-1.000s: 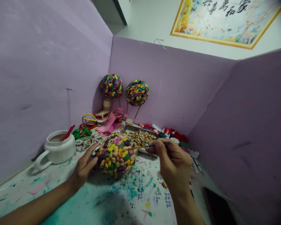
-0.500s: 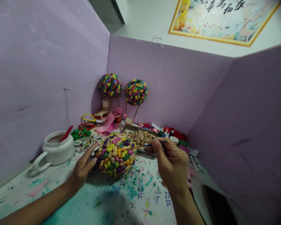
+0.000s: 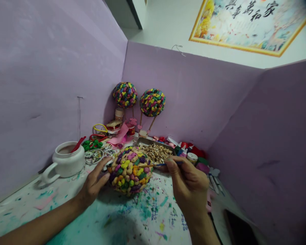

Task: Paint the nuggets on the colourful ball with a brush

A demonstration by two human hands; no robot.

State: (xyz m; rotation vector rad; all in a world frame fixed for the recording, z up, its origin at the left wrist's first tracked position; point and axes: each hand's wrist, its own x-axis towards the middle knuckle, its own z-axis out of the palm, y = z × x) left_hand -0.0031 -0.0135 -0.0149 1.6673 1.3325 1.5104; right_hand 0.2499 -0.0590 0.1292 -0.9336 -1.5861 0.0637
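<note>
A ball covered in many-coloured painted shells (image 3: 131, 170) rests on the paint-spattered table (image 3: 148, 217). My left hand (image 3: 95, 182) steadies its left side, fingers spread against it. My right hand (image 3: 187, 185) pinches a thin paintbrush (image 3: 153, 165) with a blue ferrule, its tip touching the ball's upper right. A metal tray of unpainted shells (image 3: 155, 150) lies just behind the ball.
A white mug-shaped pot (image 3: 66, 163) with a red stick stands at the left. Two finished coloured balls on sticks (image 3: 140, 100) lean on the purple back wall. Paint pots, scissors and pink scraps crowd the back. A dark object (image 3: 238, 229) lies at the lower right.
The view has shifted slightly right and down. Both hands and the ball keep nearly the same pose; the brush tip stays on the ball.
</note>
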